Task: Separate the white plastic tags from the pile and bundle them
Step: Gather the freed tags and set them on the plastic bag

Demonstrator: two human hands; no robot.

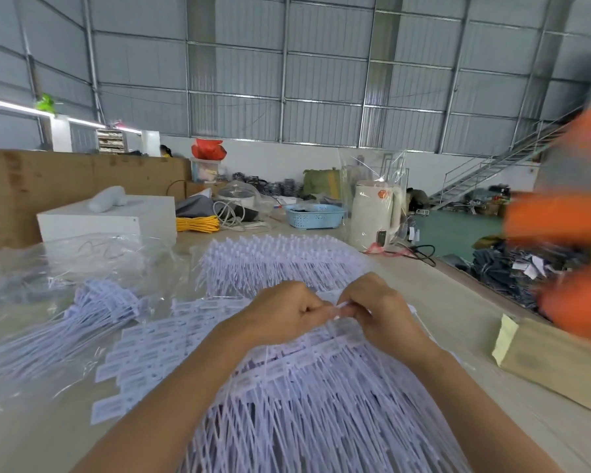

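A big pile of white plastic tags (307,401) with long thin tails covers the table in front of me. My left hand (280,312) and my right hand (379,308) meet above its far edge, and both pinch one white tag (342,306) between their fingertips. More joined tags (280,257) lie spread behind my hands. A gathered bundle of tags (99,302) rests at the left, partly on clear plastic film. Flat rows of tag heads (144,353) lie left of my left forearm.
A white box (116,216), yellow cord (197,223), a blue basket (314,216) and a white kettle (374,216) stand at the back. A cardboard piece (553,363) lies at the right. A blurred orange shape (567,233) fills the right edge. The table's right edge (464,271) drops to the floor.
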